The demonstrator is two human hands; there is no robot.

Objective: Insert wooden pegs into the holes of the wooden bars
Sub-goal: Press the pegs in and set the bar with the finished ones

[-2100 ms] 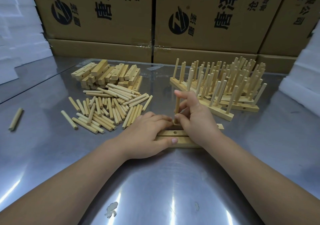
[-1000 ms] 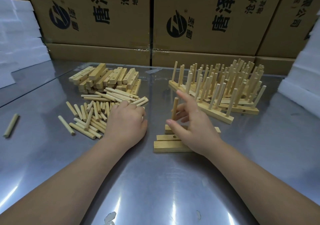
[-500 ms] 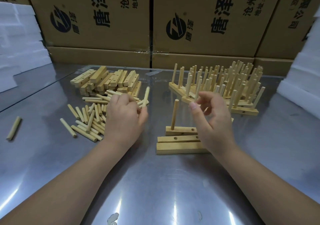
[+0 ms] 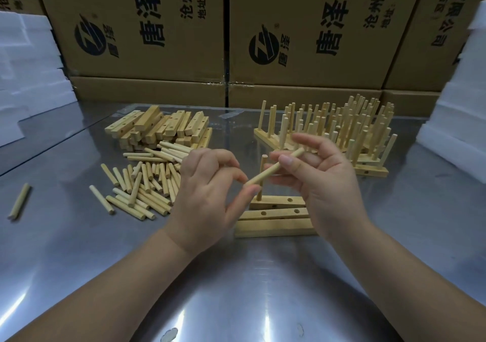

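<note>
Bench: we work at a steel bench (image 4: 236, 289), with cardboard boxes (image 4: 157, 26) along its far edge.
Finished: pegged bars (image 4: 342, 131) crowd the far right.
Supplies: blank bars (image 4: 157, 128) are stacked far left, with loose pegs (image 4: 142, 184) just nearer.
Hands: our left hand (image 4: 205, 199) pinches the near-left end of the held peg (image 4: 273, 169) and our right hand (image 4: 323, 181) its far-right end, so both grips are clamped on it.
Working bars: three bars (image 4: 273, 226) lie near centre; the farthest carries one standing peg (image 4: 262, 176), and its right hole is open.
Risk: the held peg hangs slanted across the standing peg. Swinging it upright could knock that one, and a tilted entry could jam and shove the unheld bars.
</note>
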